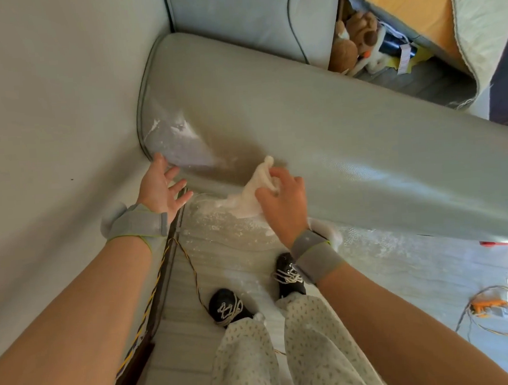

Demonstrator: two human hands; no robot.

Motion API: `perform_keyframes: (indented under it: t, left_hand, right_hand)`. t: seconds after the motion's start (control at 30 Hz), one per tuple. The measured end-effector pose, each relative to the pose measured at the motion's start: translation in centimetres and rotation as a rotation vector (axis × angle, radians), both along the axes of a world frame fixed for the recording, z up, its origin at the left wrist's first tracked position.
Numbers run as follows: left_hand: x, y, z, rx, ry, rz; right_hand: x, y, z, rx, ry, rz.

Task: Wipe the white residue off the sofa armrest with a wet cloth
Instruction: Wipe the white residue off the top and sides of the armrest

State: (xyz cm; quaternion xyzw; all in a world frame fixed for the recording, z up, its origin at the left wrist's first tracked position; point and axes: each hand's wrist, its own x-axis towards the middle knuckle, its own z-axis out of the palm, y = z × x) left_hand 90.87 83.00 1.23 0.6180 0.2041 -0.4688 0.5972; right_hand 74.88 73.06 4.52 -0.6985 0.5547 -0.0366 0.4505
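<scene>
The pale grey-green sofa armrest (317, 123) runs from the upper middle down to the right. White residue (178, 137) is smeared on its near left end, next to the wall. My right hand (283, 202) is shut on a white wet cloth (255, 189), which hangs at the armrest's near edge, to the right of the smear. My left hand (163, 189) is open with fingers spread, its fingertips touching the armrest's left corner just below the residue.
A white wall (49, 130) is close on the left. White flecks lie on the pale floor (225, 232) under the armrest. A yellow-black cable (192, 270) runs past my black shoes (227, 307). Plush toys (356, 40) and a cushion (408, 7) sit on the sofa at upper right.
</scene>
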Motion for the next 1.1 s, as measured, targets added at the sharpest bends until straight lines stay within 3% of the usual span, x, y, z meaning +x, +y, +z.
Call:
perform_keyframes:
  t: [0.23,0.4,0.73,0.87,1.1]
  left_hand:
    - [-0.9,-1.1,-0.6,0.026,0.044,-0.009]
    - [-1.0,-1.2,-0.7,0.037,0.046,0.000]
    - [-0.3,-0.2,-1.1,0.069,0.042,0.003]
    - [0.6,0.0,-0.8,0.050,0.042,0.060]
    - [1.0,-0.4,-0.3,-0.020,0.035,0.128]
  right_hand:
    - [-7.9,-3.4,1.3,-0.136,0.157,-0.377]
    - [-6.9,-5.4,0.5,-0.075,0.156,-0.627]
    - [2.1,0.5,-0.5,-0.154,0.027,-0.055]
    - [3.5,0.9,0.5,-0.129,-0.020,0.071]
    - [4.4,-2.1,5.5,-0.569,-0.144,0.320]
